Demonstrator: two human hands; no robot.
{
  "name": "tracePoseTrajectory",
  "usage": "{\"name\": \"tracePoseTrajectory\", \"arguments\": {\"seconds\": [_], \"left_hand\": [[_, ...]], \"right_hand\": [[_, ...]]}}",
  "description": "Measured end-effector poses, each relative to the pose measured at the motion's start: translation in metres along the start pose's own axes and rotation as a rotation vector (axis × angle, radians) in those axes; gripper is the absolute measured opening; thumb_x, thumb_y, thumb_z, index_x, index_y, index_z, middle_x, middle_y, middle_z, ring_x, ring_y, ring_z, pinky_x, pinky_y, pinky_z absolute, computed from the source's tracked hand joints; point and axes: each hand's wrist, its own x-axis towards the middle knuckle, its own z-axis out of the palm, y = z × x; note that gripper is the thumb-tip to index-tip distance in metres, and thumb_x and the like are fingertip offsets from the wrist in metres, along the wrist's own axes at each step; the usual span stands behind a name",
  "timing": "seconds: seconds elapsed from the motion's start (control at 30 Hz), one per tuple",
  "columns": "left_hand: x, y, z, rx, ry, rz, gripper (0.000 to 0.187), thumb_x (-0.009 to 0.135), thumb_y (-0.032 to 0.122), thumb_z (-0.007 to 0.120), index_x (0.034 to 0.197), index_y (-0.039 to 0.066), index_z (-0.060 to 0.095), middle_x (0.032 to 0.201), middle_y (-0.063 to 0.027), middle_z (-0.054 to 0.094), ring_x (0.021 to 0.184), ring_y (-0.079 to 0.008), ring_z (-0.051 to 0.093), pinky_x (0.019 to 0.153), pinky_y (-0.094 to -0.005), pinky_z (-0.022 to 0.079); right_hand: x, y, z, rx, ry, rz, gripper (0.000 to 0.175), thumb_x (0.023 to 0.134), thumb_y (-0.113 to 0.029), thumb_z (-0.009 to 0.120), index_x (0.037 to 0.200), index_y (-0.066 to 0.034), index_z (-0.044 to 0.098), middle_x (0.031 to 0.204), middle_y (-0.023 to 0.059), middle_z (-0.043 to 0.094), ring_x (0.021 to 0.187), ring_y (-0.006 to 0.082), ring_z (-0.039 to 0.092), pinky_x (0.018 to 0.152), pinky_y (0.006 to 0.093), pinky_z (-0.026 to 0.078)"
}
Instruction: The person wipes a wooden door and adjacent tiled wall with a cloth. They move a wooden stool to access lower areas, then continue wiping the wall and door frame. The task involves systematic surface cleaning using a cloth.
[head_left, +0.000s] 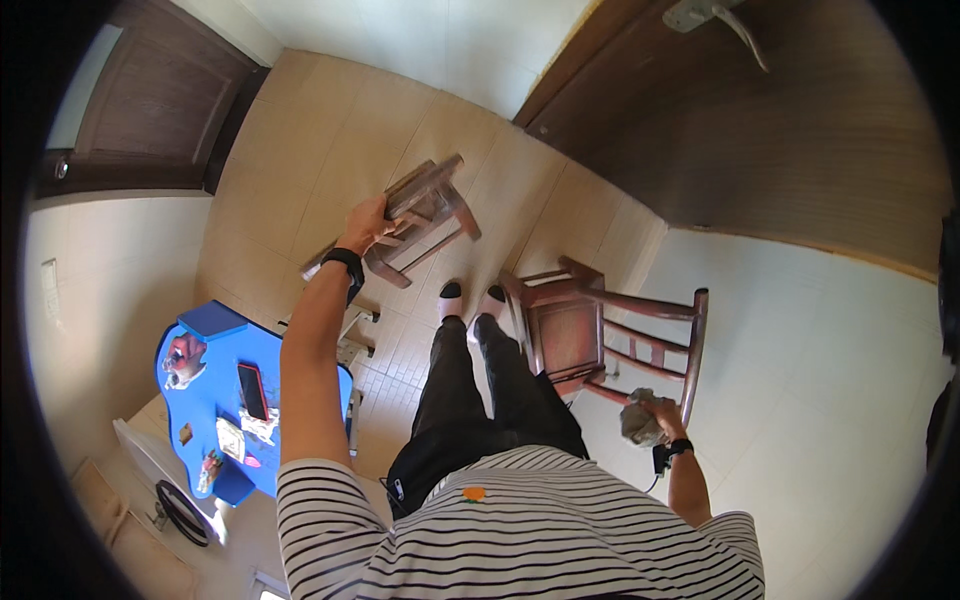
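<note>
My left hand (367, 225) grips the edge of a small wooden stool or chair (424, 202), which is tilted with its legs and rungs toward the right. My forearm hides part of it. A crumpled grey cloth (641, 420) is in my right hand (665, 417), beside the end of a backrest. That backrest belongs to a reddish-brown wooden chair (566, 337) at my right leg. Whether the cloth touches the chair's wood cannot be told.
At left, a blue table (225, 367) carries a phone (253, 391), crumpled wrappers or papers and small items. A white basin (142, 442) is beyond it. Wooden doors (750, 135) (157, 97) stand at upper right and upper left. My feet (450, 300) are on a tiled floor (337, 127).
</note>
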Motion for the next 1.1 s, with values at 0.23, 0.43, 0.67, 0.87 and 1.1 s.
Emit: {"name": "tracePoseTrajectory", "arguments": {"seconds": [0.23,0.43,0.67,0.87,1.1], "left_hand": [[-0.048,-0.003,0.022,0.317,-0.085,0.072,0.034,0.075,0.017,0.077,0.102,0.011,0.058,0.091,-0.0124,0.071,0.095,-0.0354,0.069,0.078,-0.0556,0.046],[-0.125,-0.009,0.080,0.317,-0.132,-0.020,0.016,0.086,0.012,0.063,0.102,0.016,0.064,0.092,-0.0079,0.071,0.094,-0.0284,0.070,0.086,-0.0523,0.043],[-0.184,-0.006,0.141,0.464,-0.259,-0.177,0.012,0.087,0.015,0.063,0.097,0.018,0.069,0.094,-0.0049,0.072,0.097,-0.0262,0.069,0.090,-0.0548,0.042],[-0.227,0.031,0.198,0.512,-0.319,-0.346,0.013,0.087,0.015,0.060,0.093,0.015,0.071,0.096,-0.0066,0.073,0.101,-0.0264,0.067,0.090,-0.0501,0.040],[-0.224,0.084,0.232,0.295,-0.419,-0.104,0.081,0.079,0.028,0.078,0.148,0.012,0.038,0.116,-0.0126,0.069,0.112,-0.0327,0.064,0.101,-0.0548,0.040]], "right_hand": [[0.011,-0.049,-0.023,-0.064,-0.093,-0.079,0.080,0.075,-0.064,0.072,0.120,0.0014,0.066,0.119,0.0290,0.067,0.116,0.0424,0.063,0.096,0.0481,0.051],[0.027,-0.050,-0.024,0.002,-0.156,-0.168,0.086,0.075,-0.063,0.074,0.132,0.0000,0.059,0.131,0.0268,0.062,0.124,0.0410,0.058,0.102,0.0460,0.048],[0.032,-0.040,-0.041,0.027,-0.123,-0.270,0.076,0.076,-0.061,0.074,0.127,-0.0052,0.065,0.119,0.0227,0.070,0.115,0.0386,0.065,0.097,0.0451,0.051],[0.029,-0.047,-0.065,-0.104,-0.071,-0.306,0.070,0.078,-0.059,0.074,0.122,-0.0056,0.067,0.114,0.0211,0.072,0.109,0.0393,0.067,0.092,0.0446,0.053],[0.029,-0.059,-0.068,-0.074,-0.037,-0.458,0.072,0.078,-0.060,0.074,0.120,-0.0021,0.066,0.112,0.0220,0.072,0.108,0.0387,0.068,0.093,0.0438,0.053]]}}
